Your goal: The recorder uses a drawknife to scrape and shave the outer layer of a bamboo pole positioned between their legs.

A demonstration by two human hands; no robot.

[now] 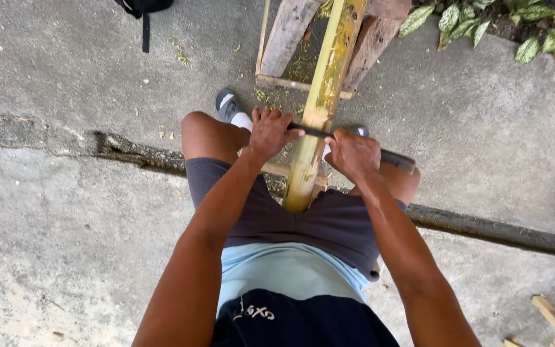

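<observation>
The left hand [270, 133] and right hand [353, 154] each grip an end of a dark blade [313, 132] laid across a yellow-green bamboo pole [319, 106]; the pole, scraped and blotchy, rests on a wooden frame [287, 35] between the knees.

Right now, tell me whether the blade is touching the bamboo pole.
Touching. The head view shows the dark blade lying straight across the bamboo pole, with the left hand and right hand gripping it on either side.
</observation>
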